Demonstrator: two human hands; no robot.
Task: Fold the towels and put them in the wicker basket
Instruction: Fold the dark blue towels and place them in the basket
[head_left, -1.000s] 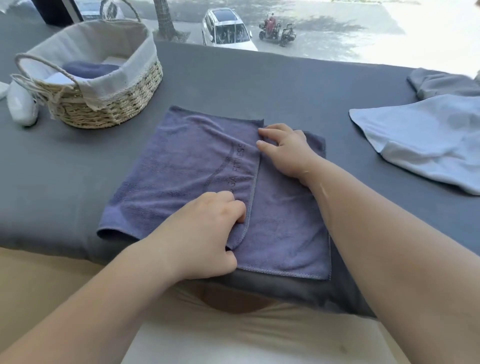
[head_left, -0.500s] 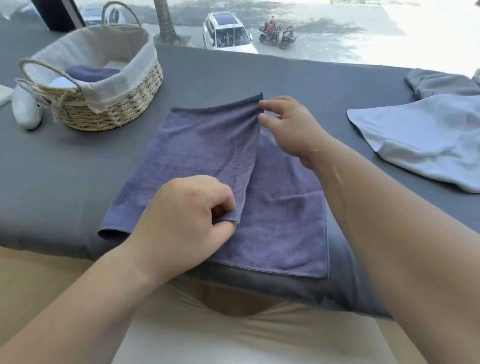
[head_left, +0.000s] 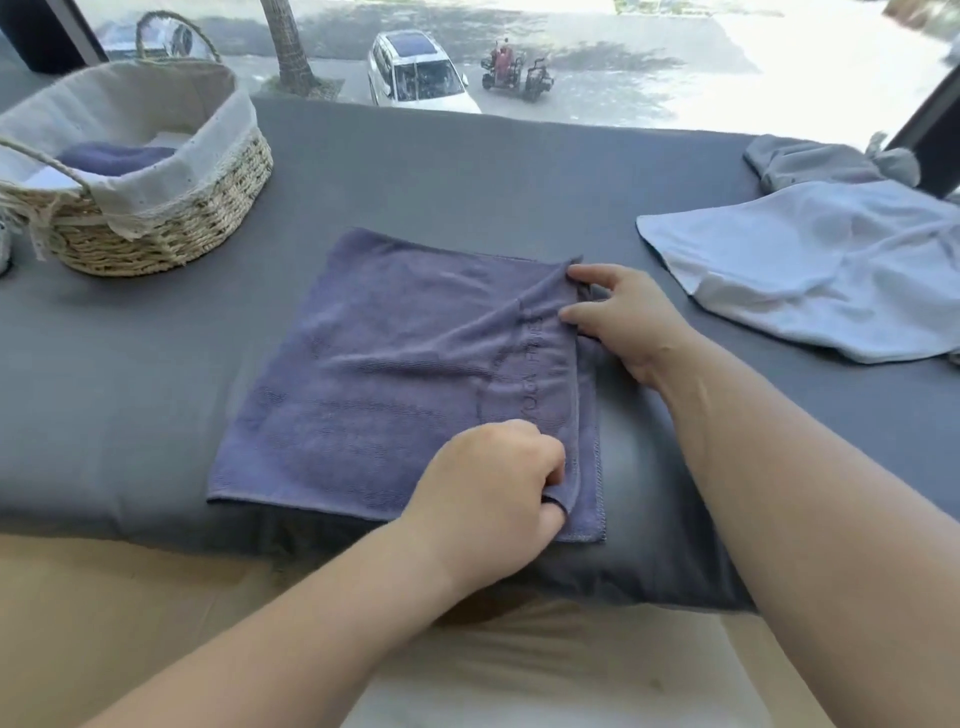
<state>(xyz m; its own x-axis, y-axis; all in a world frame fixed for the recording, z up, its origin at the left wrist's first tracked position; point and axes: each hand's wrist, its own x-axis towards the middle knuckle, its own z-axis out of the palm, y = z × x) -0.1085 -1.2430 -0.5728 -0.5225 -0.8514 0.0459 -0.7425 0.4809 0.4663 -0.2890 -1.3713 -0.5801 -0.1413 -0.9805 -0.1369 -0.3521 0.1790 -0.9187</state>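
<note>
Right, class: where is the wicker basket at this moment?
In the head view the wicker basket sits at the far left of the grey table, left of and beyond the purple towel that both hands are folding.

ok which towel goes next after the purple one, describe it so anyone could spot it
Look along the grey table to its far right side. The pale blue towel lies there unfolded and rumpled, lighter than the grey cloth behind it.
</note>
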